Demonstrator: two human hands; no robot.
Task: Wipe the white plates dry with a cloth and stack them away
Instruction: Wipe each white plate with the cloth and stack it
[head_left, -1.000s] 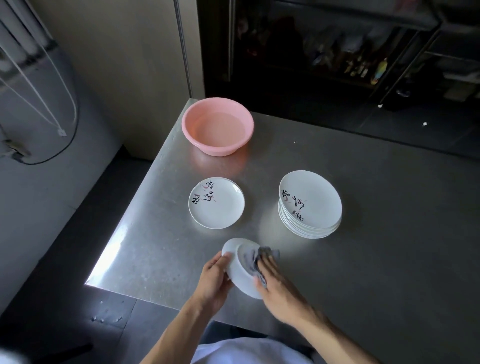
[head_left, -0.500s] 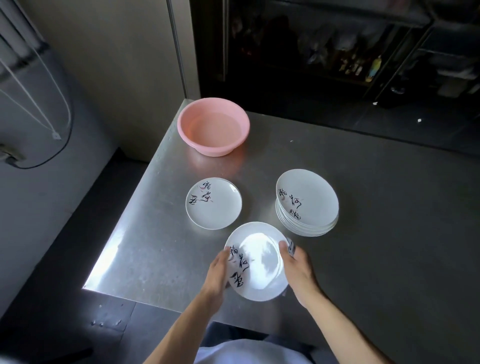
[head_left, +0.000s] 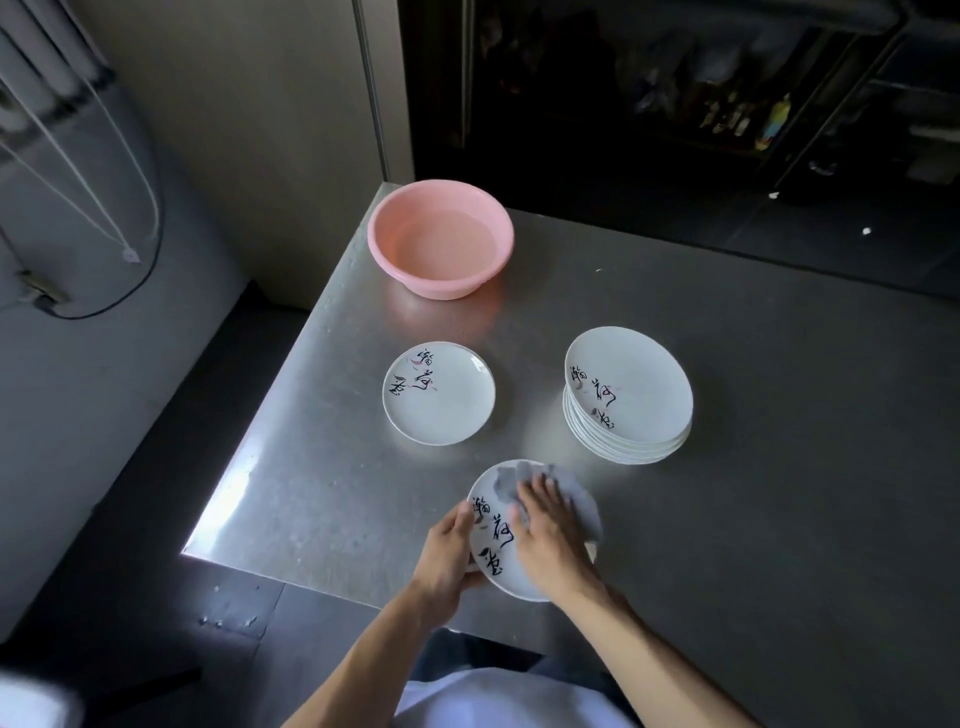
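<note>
Three lots of white plates share the brushed steel table (head_left: 779, 493), whose dull metal top glares at its left edge. At the left, towards the back corner, stands a round pink plastic basin (head_left: 440, 239) with smooth sloping walls; I cannot tell whether it holds water. In front of it a single plate (head_left: 439, 393) lies flat and alone, shallow and glossy, with black brush lettering on its face.

Nearer the front edge, the left hand (head_left: 447, 561) grips the held plate (head_left: 496, 545) by its left rim, thumb over the lip and fingers apparently curled underneath. The plate is tilted up towards the person rather than resting flat. The right hand (head_left: 548, 540) lies spread on the plate's face, its straight fingers pressing a soft, crumpled grey cloth (head_left: 581, 506) against the far half.

The plate looks like glazed ceramic, so I judge it stiff, moderately light, brittle if dropped on steel, and slick wherever it is damp. The rim is the safest hold, with support beneath while the cloth rubs. The cloth is limp and bunches easily, so a flat palm suits it.

To the right, well apart from the single plate, a stack of plates (head_left: 628, 395) leans slightly, its rims nested unevenly.
</note>
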